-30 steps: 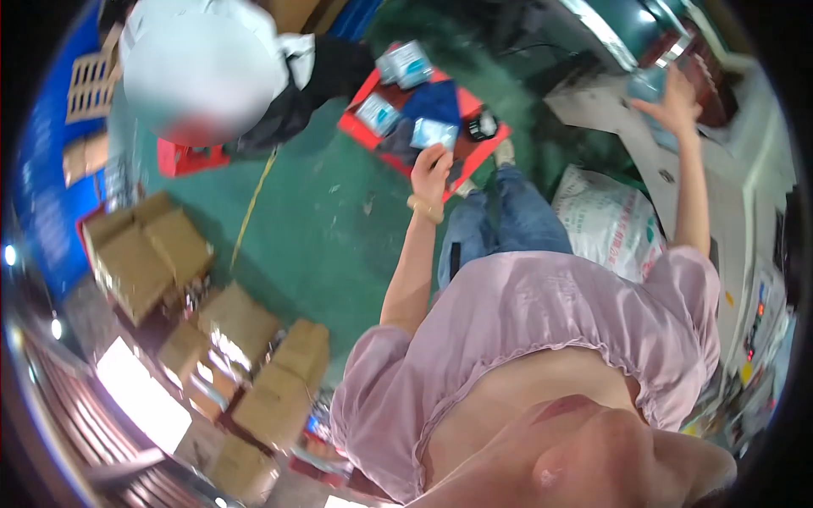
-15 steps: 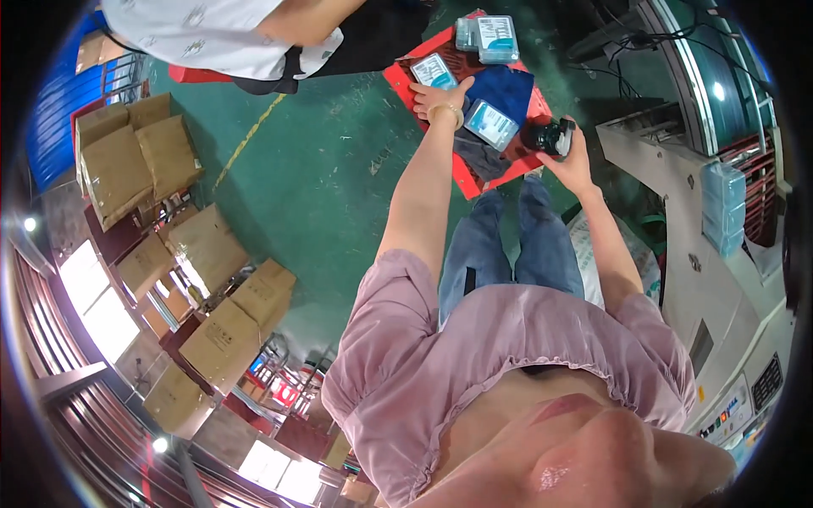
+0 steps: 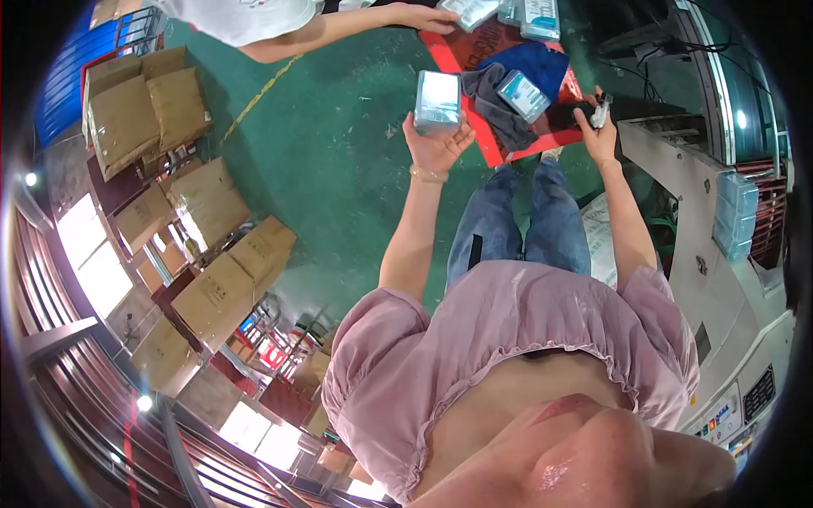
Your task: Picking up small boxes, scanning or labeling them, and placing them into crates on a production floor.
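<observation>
Raised off the red stand, a clear plastic box with a pale label [image 3: 439,100] rests on my left hand [image 3: 439,146]. The thumb is along one side and the other fingers lie partly beneath it. At the stand's right edge my right hand [image 3: 600,140] is closed around a dark bottle with a whitish top [image 3: 600,112]; the bottle is partly hidden. A second labelled box [image 3: 523,96] lies between a grey cloth [image 3: 500,114] and a dark blue cloth [image 3: 542,69] on the red stand [image 3: 483,140].
Across the stand, another person's hand [image 3: 428,18] touches a labelled box [image 3: 471,12], with more boxes [image 3: 539,17] alongside. A pale machine [image 3: 669,195] stands on my right, with stacked blue-tinted boxes [image 3: 735,216] on it. Cartons [image 3: 216,292] fill the left side.
My left hand has lifted a box off the stand and drawn it left and nearer. The right hand keeps the bottle. The other person's arm now reaches over the stand's far edge.
</observation>
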Demonstrator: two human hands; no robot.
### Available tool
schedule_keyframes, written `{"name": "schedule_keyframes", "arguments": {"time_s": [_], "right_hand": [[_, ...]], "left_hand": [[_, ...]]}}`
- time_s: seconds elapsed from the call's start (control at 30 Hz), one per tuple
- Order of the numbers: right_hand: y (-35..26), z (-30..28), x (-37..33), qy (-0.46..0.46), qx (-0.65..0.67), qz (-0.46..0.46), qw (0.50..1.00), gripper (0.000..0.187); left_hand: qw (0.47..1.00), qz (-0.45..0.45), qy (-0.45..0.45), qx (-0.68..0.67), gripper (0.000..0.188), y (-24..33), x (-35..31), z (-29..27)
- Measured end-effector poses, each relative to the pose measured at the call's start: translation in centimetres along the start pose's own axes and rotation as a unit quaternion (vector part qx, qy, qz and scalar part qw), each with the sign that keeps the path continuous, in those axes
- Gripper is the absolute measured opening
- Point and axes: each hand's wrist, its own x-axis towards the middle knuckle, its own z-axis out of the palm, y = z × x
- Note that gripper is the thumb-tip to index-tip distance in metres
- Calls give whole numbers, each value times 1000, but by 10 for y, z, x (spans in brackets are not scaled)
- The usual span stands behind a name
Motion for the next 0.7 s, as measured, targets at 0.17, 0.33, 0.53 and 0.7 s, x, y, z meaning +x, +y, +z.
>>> {"name": "schedule_keyframes", "arguments": {"time_s": [0.17,0.33,0.53,0.7], "right_hand": [[-23,-4,-15,3,-16,-93,996,43],[-70,5,-54,-158,78,-44,983,30],[-114,28,-87,-204,-51,-75,975,43],[-117,38,-93,-208,-72,-36,975,40]], "left_hand": [[996,-17,-76,42,81,-19,-29,7],[736,304,109,595,88,-50,-21,20],[566,357,108,735,85,-79,-13,32],[530,379,86,754,80,-83,-11,37]]}}
